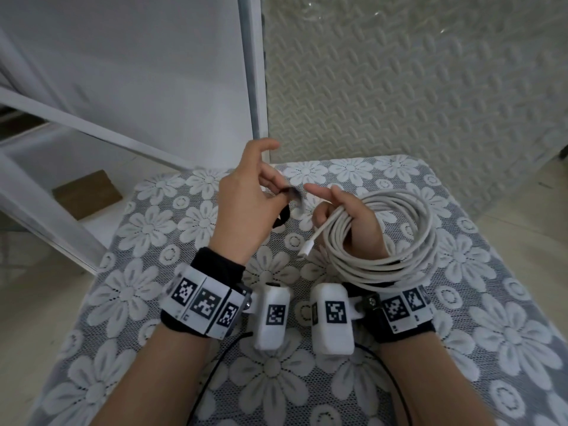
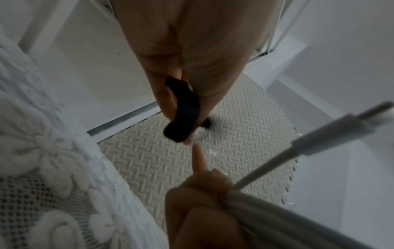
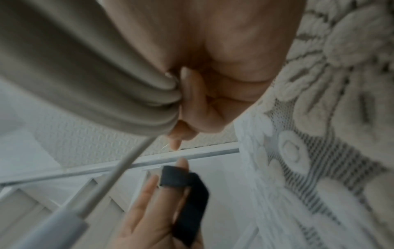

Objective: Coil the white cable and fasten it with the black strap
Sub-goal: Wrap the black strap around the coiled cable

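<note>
While both hands hover above a counter (image 1: 129,296) covered in grey lace with white flowers, the right hand (image 1: 353,216) holds the coiled white cable (image 1: 408,241). Its fingers are curled through the middle of the coil, closing its grip round the bunched loops, with the index finger stretched out toward the other hand. The coil hangs over the back of that hand and down to the wrist, and one loose end with a white plug (image 1: 307,249) sticks out toward the person. Just to the left, the left hand (image 1: 246,204) pinches the black strap (image 1: 284,207) between thumb and fingers; the strap drapes over a fingertip and trails down beneath the palm. The other fingers of that hand are spread and relaxed. The two hands are close but apart. Each wrist carries a band with black-and-white square markers.
</note>
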`<control>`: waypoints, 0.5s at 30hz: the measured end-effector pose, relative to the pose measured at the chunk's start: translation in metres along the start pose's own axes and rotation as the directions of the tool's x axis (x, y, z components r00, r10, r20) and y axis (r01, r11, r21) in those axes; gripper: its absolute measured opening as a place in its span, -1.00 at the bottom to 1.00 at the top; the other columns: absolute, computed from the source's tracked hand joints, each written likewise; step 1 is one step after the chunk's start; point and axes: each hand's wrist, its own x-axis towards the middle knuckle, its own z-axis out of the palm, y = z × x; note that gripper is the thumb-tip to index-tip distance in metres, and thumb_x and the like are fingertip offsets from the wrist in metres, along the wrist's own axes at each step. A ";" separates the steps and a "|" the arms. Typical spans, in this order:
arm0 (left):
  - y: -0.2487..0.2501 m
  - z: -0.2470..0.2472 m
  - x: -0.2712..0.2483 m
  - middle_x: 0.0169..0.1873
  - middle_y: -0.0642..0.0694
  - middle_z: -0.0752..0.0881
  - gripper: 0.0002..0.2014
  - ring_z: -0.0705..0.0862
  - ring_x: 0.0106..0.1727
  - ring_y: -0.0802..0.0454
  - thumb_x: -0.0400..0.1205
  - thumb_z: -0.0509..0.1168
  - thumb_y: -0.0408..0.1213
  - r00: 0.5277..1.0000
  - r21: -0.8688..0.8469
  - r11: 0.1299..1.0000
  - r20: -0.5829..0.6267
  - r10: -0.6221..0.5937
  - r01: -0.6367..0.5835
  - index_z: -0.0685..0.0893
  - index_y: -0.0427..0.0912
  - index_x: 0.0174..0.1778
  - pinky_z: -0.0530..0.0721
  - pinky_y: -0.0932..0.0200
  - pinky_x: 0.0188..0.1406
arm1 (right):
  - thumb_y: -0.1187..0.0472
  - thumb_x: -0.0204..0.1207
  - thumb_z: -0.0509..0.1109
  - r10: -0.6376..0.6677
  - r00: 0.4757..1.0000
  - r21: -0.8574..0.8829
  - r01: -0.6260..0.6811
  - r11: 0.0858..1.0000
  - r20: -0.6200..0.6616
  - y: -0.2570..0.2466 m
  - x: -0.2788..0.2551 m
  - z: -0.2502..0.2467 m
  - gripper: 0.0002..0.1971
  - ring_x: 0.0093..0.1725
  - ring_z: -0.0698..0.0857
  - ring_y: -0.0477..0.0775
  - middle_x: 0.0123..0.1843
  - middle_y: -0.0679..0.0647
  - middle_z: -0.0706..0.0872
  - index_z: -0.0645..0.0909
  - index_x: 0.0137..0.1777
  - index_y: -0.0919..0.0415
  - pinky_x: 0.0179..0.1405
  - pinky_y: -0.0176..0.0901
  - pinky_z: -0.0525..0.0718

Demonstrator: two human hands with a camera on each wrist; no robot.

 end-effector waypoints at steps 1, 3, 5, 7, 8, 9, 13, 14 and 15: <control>0.000 0.001 0.000 -0.34 0.11 0.72 -0.45 0.69 -0.24 0.29 0.34 0.57 -0.32 1.000 -0.004 1.000 0.006 -0.007 0.007 0.53 -0.03 0.21 0.59 0.44 -0.20 | 0.06 0.55 0.13 0.002 1.000 0.017 -0.002 1.000 0.021 0.000 0.000 0.001 -0.60 -0.70 0.43 -0.05 -0.60 0.06 0.58 0.81 -0.09 0.15 -0.69 -0.35 0.35; 0.002 0.005 0.000 -0.38 0.11 0.73 -0.60 0.69 -0.26 0.29 0.31 0.59 -0.35 0.999 -0.031 0.999 0.040 -0.017 0.018 0.63 -0.06 0.01 0.57 0.49 -0.23 | 0.07 0.59 0.09 0.012 1.000 0.005 -0.012 1.000 0.011 0.003 0.002 0.001 -0.57 -0.66 0.50 -0.06 -0.58 0.06 0.62 0.83 -0.11 0.11 -0.62 -0.31 0.42; 0.004 0.009 -0.002 -0.40 0.11 0.73 -0.74 0.70 -0.30 0.25 0.30 0.61 -0.37 0.995 -0.064 0.997 0.092 -0.029 0.035 0.69 -0.04 -0.24 0.62 0.42 -0.28 | 0.12 0.66 0.01 0.022 1.000 -0.047 -0.023 0.999 -0.009 0.004 0.002 0.006 -0.51 -0.55 0.63 -0.06 -0.54 0.07 0.68 0.82 -0.14 0.09 -0.46 -0.28 0.57; 0.006 0.011 -0.005 -0.43 0.10 0.75 -0.79 0.70 -0.38 0.22 0.29 0.61 -0.36 0.989 -0.096 0.993 0.139 -0.054 0.067 0.70 -0.09 -0.35 0.67 0.37 -0.33 | 0.18 0.65 0.07 0.036 0.998 -0.006 -0.036 0.999 -0.051 0.005 0.002 0.011 -0.60 -0.44 0.74 -0.04 -0.46 0.08 0.75 0.78 -0.12 0.15 -0.34 -0.21 0.70; 0.007 0.011 -0.006 -0.47 0.11 0.75 -0.80 0.70 -0.41 0.23 0.30 0.62 -0.36 0.985 -0.124 0.988 0.154 -0.077 0.096 0.70 -0.11 -0.37 0.67 0.37 -0.34 | 0.21 0.63 0.14 0.028 0.998 0.029 -0.026 0.999 -0.063 0.004 -0.001 0.013 -0.71 -0.41 0.76 -0.06 -0.43 0.05 0.77 0.72 -0.09 0.21 -0.34 -0.22 0.74; 0.007 0.010 -0.006 -0.49 0.12 0.75 -0.81 0.73 -0.41 0.21 0.32 0.61 -0.35 0.980 -0.159 0.978 0.169 -0.105 0.133 0.70 -0.11 -0.38 0.70 0.33 -0.32 | 0.19 0.61 0.22 -0.044 0.997 0.026 0.046 0.999 -0.057 0.005 -0.004 0.008 -0.81 -0.38 0.77 -0.11 -0.39 -0.01 0.78 0.66 -0.02 0.23 -0.31 -0.26 0.75; 0.006 0.006 -0.003 -0.33 -0.26 0.80 -0.83 0.81 -0.28 -0.22 0.40 0.55 -0.34 0.944 -0.328 0.901 0.258 -0.204 0.284 0.66 -0.19 -0.34 0.80 -0.13 -0.19 | 0.05 0.37 0.41 -0.003 0.998 -0.044 0.006 0.999 0.069 0.007 -0.011 -0.003 -0.48 -0.12 0.69 -0.41 -0.06 -0.22 0.66 0.40 0.31 0.14 -0.04 -0.44 0.63; 0.005 0.006 -0.003 -0.30 -0.32 0.80 -0.83 0.81 -0.26 -0.24 0.42 0.53 -0.35 0.934 -0.357 0.878 0.276 -0.226 0.318 0.64 -0.23 -0.32 0.79 -0.13 -0.18 | 0.08 0.39 0.39 -0.014 0.999 0.034 0.012 0.999 0.047 0.012 -0.006 -0.010 -0.52 -0.12 0.70 -0.36 -0.07 -0.15 0.68 0.44 0.31 0.16 -0.05 -0.39 0.64; 0.004 0.007 -0.003 -0.28 -0.33 0.80 -0.83 0.81 -0.25 -0.24 0.43 0.52 -0.36 0.926 -0.369 0.863 0.286 -0.247 0.345 0.62 -0.25 -0.31 0.78 -0.12 -0.16 | 0.12 0.43 0.38 -0.092 0.995 0.016 0.093 0.996 -0.041 0.014 -0.003 -0.006 -0.57 -0.13 0.72 -0.27 -0.07 -0.06 0.71 0.52 0.29 0.21 -0.08 -0.31 0.68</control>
